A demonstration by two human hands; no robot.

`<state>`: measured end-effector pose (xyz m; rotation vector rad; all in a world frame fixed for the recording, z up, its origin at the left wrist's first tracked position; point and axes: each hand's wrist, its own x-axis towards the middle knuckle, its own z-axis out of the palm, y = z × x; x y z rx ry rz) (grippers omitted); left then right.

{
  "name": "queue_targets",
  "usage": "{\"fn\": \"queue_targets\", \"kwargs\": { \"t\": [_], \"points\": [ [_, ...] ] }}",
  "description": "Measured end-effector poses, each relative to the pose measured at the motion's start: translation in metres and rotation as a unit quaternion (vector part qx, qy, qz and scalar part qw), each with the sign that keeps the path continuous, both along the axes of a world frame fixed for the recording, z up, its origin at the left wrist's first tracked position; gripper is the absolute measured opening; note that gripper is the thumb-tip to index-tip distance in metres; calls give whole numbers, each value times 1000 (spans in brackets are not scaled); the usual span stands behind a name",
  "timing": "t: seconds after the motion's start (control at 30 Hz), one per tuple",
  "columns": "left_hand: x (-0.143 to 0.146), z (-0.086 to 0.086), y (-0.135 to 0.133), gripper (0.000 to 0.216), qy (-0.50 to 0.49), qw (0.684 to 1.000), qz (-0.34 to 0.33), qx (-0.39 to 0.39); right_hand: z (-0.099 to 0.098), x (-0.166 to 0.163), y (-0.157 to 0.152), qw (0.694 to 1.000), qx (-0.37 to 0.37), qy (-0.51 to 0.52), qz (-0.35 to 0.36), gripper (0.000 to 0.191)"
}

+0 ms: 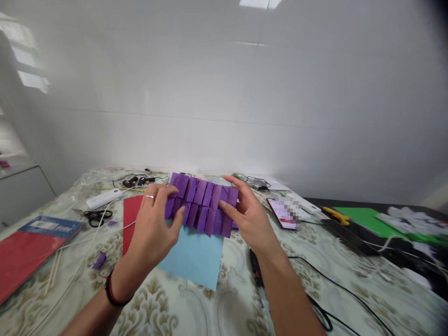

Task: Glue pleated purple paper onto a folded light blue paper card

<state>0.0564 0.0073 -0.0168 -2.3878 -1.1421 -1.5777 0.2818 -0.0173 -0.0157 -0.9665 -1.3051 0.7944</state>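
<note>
A pleated piece of purple paper (201, 205), slit and folded into a row of strips, is held up between my two hands. My left hand (156, 219) pinches its left end with thumb and fingers. At the right end, my right hand (247, 212) has its thumb on the front and its fingers behind. Below the pleated paper lies a light blue sheet (199, 261), partly hidden by it. A red sheet (130, 221) shows behind my left wrist.
Black scissors (97, 217), a white power strip (104, 199), purple scraps (100, 260) and wooden sticks (53, 273) lie left. On the right are a phone (284, 213), yellow-handled tool (336, 215), green sheets (364, 221) and black cable (336, 284). A wall (224, 102) stands behind.
</note>
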Motion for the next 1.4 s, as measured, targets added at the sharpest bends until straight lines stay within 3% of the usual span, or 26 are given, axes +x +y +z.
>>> {"fn": "queue_targets", "kwargs": {
  "t": [0.07, 0.13, 0.23, 0.3, 0.47, 0.6, 0.77, 0.93, 1.17, 1.4],
  "points": [
    [-2, 1, 1, 33, -49, 999, 18, -7, -1, 0, 0, 1000, -1, -3, 7, 59],
    [-5, 2, 5, 45, -107, 992, 10, -67, -1, 0, 1, 1000, 0, -3, 15, 61],
    [-11, 2, 13, 47, -167, 958, -71, -223, -2, -4, 3, 1000, -6, 13, 17, 63],
    [-13, 1, 18, 40, -182, 938, -107, -276, -3, -7, 6, 999, -14, 39, 11, 64],
    [-14, -3, 25, 25, -195, 946, -51, -253, -7, -15, 13, 994, -4, 98, -38, 61],
    [-16, -2, 26, 22, -178, 951, -43, -250, -11, -17, 14, 994, 22, 40, -99, 42],
    [-22, -2, 33, 22, -205, 945, -68, -248, -11, -12, 12, 985, 4, -8, -170, 43],
    [-30, 0, 41, 29, -258, 918, -91, -289, -16, -2, 20, 990, -26, 18, -141, 45],
    [-42, -7, 64, 27, -278, 898, -62, -336, -38, 5, 47, 989, -111, 73, -65, 55],
    [-50, -13, 77, 28, -314, 872, -73, -367, -42, 13, 52, 985, -120, 110, -65, 50]
  ]
}}
